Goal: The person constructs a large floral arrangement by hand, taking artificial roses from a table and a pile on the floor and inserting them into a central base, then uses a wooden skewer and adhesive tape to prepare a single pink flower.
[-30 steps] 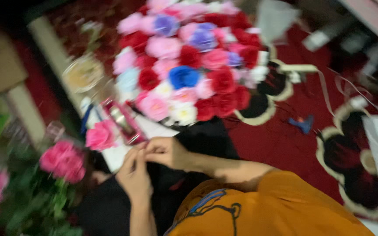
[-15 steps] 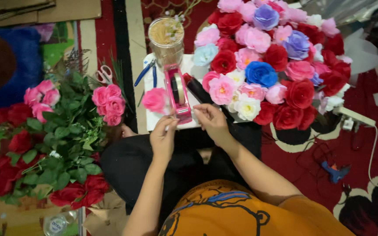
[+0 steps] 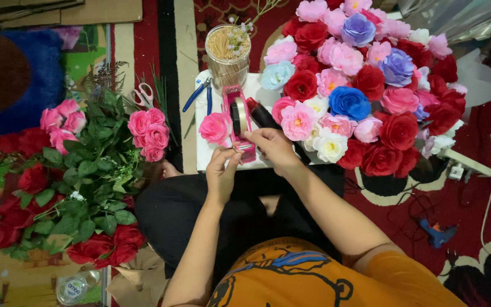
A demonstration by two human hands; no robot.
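We see the left hand (image 3: 221, 170) and right hand (image 3: 273, 146) meeting at the near end of the pink tape dispenser (image 3: 240, 122), which sits on a white board (image 3: 204, 149). Both hands' fingers are narrowly pinched there; whether they hold tape, we cannot tell. A pink rose (image 3: 214, 127) lies at nine o'clock of the dispenser, a bouquet (image 3: 365, 85) at two, pliers (image 3: 200, 95) at eleven.

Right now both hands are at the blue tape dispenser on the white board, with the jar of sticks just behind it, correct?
Not quite: the tape dispenser is pink, not blue. The head view shows the left hand and right hand at it on the white board, the jar of sticks just behind.
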